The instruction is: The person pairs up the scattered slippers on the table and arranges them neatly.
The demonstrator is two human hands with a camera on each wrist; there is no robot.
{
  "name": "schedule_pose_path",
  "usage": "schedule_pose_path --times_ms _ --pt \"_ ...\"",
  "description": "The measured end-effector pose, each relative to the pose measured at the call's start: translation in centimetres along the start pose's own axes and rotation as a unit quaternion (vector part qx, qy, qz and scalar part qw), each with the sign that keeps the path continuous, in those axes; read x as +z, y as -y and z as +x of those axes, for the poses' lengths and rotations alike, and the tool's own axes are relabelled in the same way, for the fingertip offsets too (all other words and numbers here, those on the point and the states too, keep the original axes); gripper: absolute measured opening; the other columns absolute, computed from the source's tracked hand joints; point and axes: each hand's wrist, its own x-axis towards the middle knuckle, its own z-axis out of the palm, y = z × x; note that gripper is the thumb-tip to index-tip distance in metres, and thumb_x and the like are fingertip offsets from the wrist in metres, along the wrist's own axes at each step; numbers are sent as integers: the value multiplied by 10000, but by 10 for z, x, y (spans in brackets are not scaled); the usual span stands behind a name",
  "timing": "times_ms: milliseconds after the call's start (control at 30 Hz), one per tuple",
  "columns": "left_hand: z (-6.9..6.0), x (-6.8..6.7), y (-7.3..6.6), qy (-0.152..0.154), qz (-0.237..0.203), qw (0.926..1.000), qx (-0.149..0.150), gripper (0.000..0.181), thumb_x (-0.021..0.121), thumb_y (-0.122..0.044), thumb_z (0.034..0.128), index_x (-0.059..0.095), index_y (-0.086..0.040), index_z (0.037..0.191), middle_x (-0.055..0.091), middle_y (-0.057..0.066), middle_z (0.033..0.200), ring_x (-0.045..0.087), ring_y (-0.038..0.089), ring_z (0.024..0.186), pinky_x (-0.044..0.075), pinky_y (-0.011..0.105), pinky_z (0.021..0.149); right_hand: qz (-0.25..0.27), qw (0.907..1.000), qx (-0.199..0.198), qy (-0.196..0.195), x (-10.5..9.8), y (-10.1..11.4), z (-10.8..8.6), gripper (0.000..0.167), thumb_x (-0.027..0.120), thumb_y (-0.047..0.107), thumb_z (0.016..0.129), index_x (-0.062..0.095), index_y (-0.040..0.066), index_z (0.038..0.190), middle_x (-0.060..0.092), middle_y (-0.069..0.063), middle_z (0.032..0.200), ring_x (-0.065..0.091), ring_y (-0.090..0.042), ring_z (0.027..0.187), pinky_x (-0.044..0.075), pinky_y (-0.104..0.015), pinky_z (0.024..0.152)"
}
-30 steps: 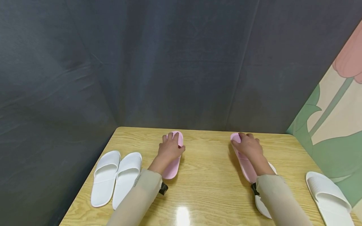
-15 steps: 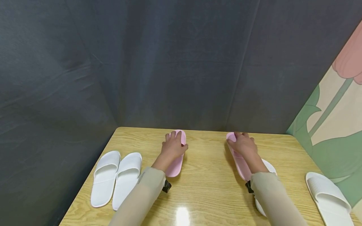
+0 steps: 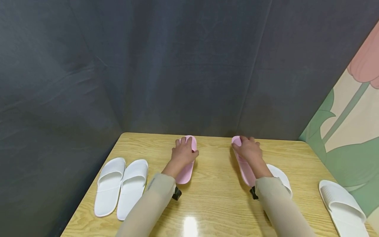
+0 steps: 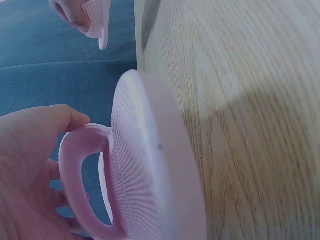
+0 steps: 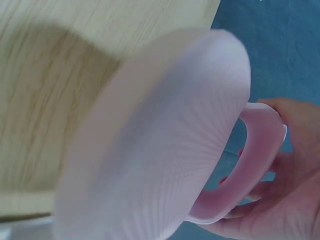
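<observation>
L hand [image 3: 181, 154] gripped a pink ribbed plastic slipper [image 3: 186, 174], R hand [image 3: 249, 153] a matching pink slipper [image 3: 245, 169], fingers [image 4: 57, 198] round straps [image 4: 71, 170], nr far edge of wood-grain tabletop [image 3: 213, 191]. If lowered, beige R sleeve [image 3: 278, 204] could've dragged the white round-ended slipper [image 3: 279, 173] beneath.

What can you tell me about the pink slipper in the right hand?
The pink slipper looks like molded foam or rubber: ribbed footbed, smooth thick side, one wide arched strap. The toe points away from the person, the heel angling toward the right. The right hand grips the strap from above, hiding much of it. The slipper's shadow falls on the wooden table; whether it touches the wood, I cannot tell.
</observation>
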Motion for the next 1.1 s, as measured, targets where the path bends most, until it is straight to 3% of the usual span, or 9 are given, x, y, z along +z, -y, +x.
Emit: schedule_pose_path --times_ms 1100 --pt "21 17 -9 77 -9 9999 -130 702 602 -481 946 408 -137 1526 402 145 1511 353 384 1361 437 604 1001 305 9994 135 -120 30 27 17 720 519 476 984 368 39 1536 355 -333 1459 367 -572 1298 397 -670 996"
